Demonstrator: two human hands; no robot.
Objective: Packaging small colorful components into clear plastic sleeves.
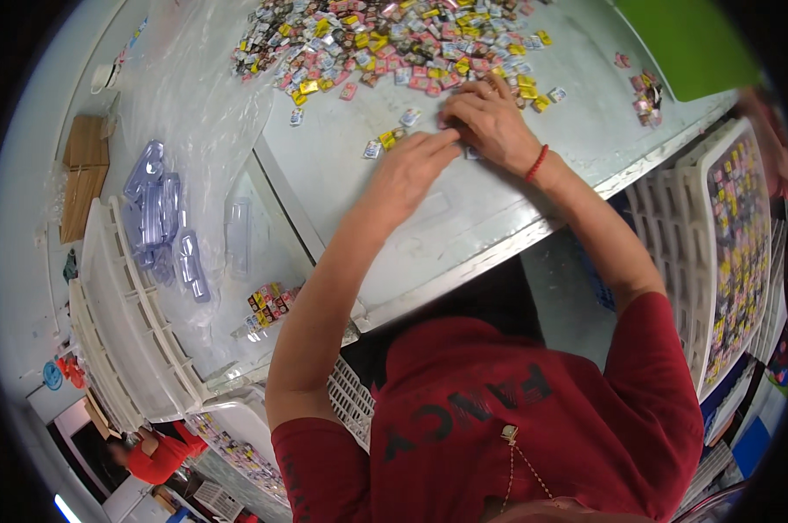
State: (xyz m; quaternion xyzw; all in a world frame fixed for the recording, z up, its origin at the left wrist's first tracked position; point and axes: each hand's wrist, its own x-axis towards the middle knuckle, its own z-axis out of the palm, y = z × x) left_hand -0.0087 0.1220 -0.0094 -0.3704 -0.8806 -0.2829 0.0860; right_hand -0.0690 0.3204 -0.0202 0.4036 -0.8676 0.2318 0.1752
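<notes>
A broad pile of small wrapped candies (pixel 394 52) in pink, yellow, white and brown covers the far part of the metal table (pixel 324 166). At the near edge of the pile, my right hand (pixel 494 122) bends its fingers down to the tabletop; whatever they grip is hidden. My left hand (pixel 411 170) is just left of it, fingers closed together and tips almost meeting the right hand. What the left fingertips hold cannot be made out. A few loose candies (pixel 373 149) lie beside the left fingers, and a white candy (pixel 410 117) lies between hands and pile.
Clear plastic trays (pixel 157 209) are heaped at left by a plastic sheet (pixel 211 113). Grouped candies (pixel 270 302) sit near my left forearm. A small candy cluster (pixel 647 98) lies at right, near a green panel (pixel 690 44). Candy-filled white crates (pixel 729 253) stand right. Another person (pixel 158 455) is lower left.
</notes>
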